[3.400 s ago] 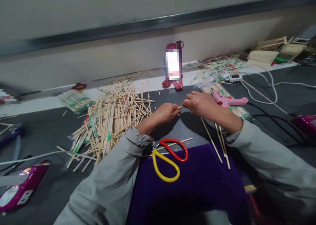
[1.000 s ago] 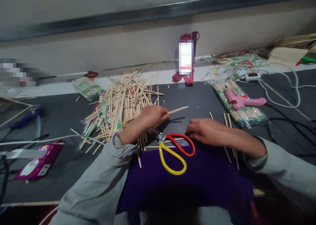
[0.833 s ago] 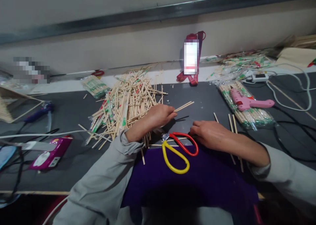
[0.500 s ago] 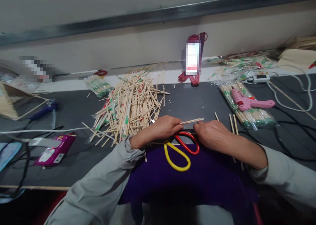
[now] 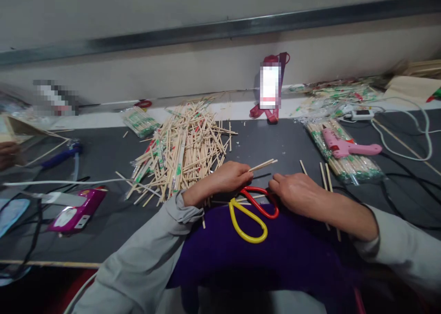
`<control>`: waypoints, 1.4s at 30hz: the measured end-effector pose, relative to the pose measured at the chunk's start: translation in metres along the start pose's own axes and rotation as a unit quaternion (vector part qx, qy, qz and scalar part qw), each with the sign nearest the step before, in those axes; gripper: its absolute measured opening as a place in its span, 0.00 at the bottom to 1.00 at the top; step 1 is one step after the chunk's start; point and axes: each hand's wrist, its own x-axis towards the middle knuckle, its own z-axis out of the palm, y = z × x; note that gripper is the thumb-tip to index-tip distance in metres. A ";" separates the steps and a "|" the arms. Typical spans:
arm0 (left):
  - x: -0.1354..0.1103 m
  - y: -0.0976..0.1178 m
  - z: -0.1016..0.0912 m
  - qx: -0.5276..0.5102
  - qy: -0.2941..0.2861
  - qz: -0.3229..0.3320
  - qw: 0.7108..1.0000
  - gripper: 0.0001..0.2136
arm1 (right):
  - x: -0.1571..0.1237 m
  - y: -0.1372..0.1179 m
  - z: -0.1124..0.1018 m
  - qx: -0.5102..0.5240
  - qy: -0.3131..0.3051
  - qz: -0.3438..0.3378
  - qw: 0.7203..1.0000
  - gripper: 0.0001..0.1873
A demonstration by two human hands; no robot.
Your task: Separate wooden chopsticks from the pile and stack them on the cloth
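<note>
My left hand [image 5: 231,176] is closed on a few thin wooden chopsticks [image 5: 263,165], whose ends stick out to the right. Just right of it, my right hand [image 5: 289,187] is curled with fingers pressed together, apart from those ends; whatever it may hold is hidden. Below both hands are scissors with one red and one yellow handle loop [image 5: 248,222]; their blades are out of sight. A large heap of loose chopsticks [image 5: 193,142], some in printed wrappers, lies beyond my left forearm. Two loose chopsticks [image 5: 326,176] lie beside my right hand.
A pink glue gun [image 5: 347,145] rests on bagged chopsticks [image 5: 361,167] at right. A lit phone [image 5: 270,86] leans on the wall. Left are a blue glue gun [image 5: 62,155], a magenta power strip [image 5: 81,210], cables and another person's hand [image 5: 9,153].
The chopsticks in my left hand have tilted upward, and their ends are now apart from my right hand. Another person's hand has appeared at the left edge.
</note>
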 end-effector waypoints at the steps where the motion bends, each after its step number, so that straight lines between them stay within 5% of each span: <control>1: 0.001 0.001 0.000 -0.002 -0.003 -0.005 1.000 0.15 | 0.000 0.001 -0.002 0.024 -0.012 -0.009 1.000 0.13; 6: 0.014 0.005 0.006 -0.177 0.035 -0.060 0.982 0.13 | -0.001 0.016 -0.022 0.154 -0.058 -0.034 0.986 0.12; 9: 0.025 0.015 0.011 -0.411 0.085 -0.089 0.903 0.09 | -0.002 0.029 -0.041 0.205 -0.026 -0.021 0.978 0.10; 13: 0.036 0.032 0.017 -0.596 0.111 -0.077 0.791 0.07 | 0.009 0.045 -0.058 0.252 0.148 0.098 0.951 0.12; 16: 0.040 0.039 0.024 -0.598 0.123 -0.021 0.792 0.10 | 0.027 0.053 -0.057 0.404 0.218 0.194 0.867 0.13; 20: 0.040 0.036 0.032 -0.534 0.117 0.048 0.836 0.13 | 0.042 0.049 -0.052 0.653 0.224 0.150 0.708 0.15; 24: 0.038 0.031 0.035 -0.517 0.118 0.069 0.845 0.14 | 0.043 0.044 -0.052 0.695 0.266 0.126 0.656 0.12; 27: 0.037 0.031 0.038 -0.519 0.102 0.069 0.846 0.15 | 0.042 0.046 -0.051 0.674 0.262 0.112 0.681 0.13; 31: 0.038 0.029 0.044 -0.506 0.094 0.071 0.854 0.17 | 0.040 0.050 -0.051 0.567 0.271 0.111 0.770 0.14; 36: 0.040 0.028 0.047 -0.455 0.201 0.126 0.858 0.15 | 0.031 0.045 -0.067 0.369 0.308 0.067 0.874 0.14; 42: 0.043 0.024 0.046 -0.315 0.288 0.099 0.899 0.10 | 0.032 0.039 -0.067 0.214 0.324 -0.003 0.921 0.11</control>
